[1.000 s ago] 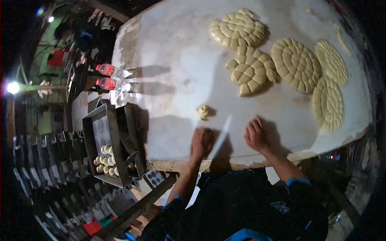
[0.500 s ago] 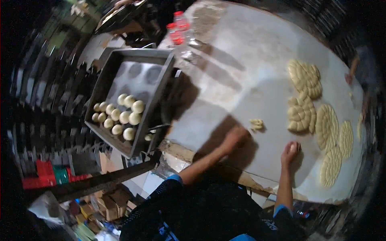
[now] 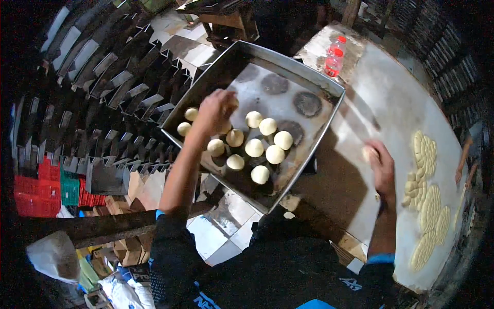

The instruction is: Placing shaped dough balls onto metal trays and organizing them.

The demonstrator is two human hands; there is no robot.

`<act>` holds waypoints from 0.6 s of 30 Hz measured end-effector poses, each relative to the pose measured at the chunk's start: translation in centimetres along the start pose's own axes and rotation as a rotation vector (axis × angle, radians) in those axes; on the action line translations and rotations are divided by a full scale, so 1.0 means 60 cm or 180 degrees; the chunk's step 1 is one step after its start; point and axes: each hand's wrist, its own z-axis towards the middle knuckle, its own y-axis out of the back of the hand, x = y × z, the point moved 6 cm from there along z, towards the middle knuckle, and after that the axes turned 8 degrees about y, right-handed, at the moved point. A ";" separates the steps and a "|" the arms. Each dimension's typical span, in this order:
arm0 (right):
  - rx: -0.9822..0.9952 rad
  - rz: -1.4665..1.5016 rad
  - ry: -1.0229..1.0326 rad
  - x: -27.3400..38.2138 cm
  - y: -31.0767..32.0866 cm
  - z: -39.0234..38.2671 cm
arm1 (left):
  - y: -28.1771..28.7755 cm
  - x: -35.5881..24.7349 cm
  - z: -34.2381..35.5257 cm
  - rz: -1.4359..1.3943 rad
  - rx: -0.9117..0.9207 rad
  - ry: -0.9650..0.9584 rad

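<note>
Dough balls (image 3: pixel 254 148) lay in the tray (image 3: pixel 293 66); the left hand (image 3: pixel 217 109) pinched one there. Over the desk (image 3: pixel 411 100), I couldn't tell the right hand's (image 3: pixel 381 164) grip.

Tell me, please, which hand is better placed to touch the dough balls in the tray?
Probably the left hand: it is over the tray, close to the dough balls. The right hand is over the table.

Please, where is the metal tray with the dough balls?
The metal tray is at the head view's upper middle, beneath the left hand, left of the table.
</note>
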 end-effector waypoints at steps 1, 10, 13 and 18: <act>-0.0176 0.0258 0.0669 0.047 -0.055 0.050 | -0.020 0.050 0.034 0.0205 0.0146 0.0276; 0.1811 -0.1724 0.2377 0.151 -0.425 0.215 | 0.037 -0.013 0.008 0.0611 -0.0312 0.0454; 0.0229 -0.0591 0.2608 0.153 -0.250 0.155 | 0.067 -0.202 -0.046 0.0004 -0.0786 0.0270; -0.1599 -0.0927 0.1206 -0.094 0.023 -0.074 | -0.170 -0.467 -0.202 -0.2396 -0.1051 -0.0607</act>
